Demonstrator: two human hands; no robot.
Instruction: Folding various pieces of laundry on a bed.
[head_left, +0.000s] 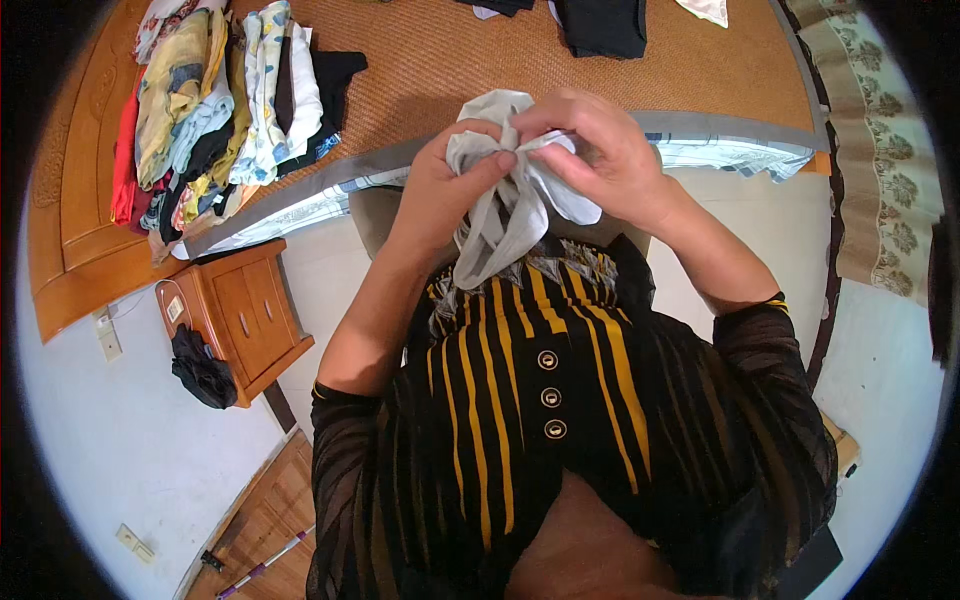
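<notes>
A light grey piece of fabric (510, 225) hangs bunched in front of my chest, gathered at what looks like a knot or twist near its top. My left hand (469, 169) pinches it on the left of that gathered spot, thumb on top. On the right side, my right hand (592, 146) grips a fold between thumb and fingers. Loops of the fabric droop below both hands, over the near edge of a bed covered with a brown woven mat (427, 67). What kind of garment or cloth it is, I cannot tell.
Folded clothes (262, 97) lie in a row at the bed's left. Black garments (604, 26) lie at the far side. A wooden nightstand (255, 315) with a black cloth (201, 367) stands at left. Patterned curtains (885, 165) hang at right.
</notes>
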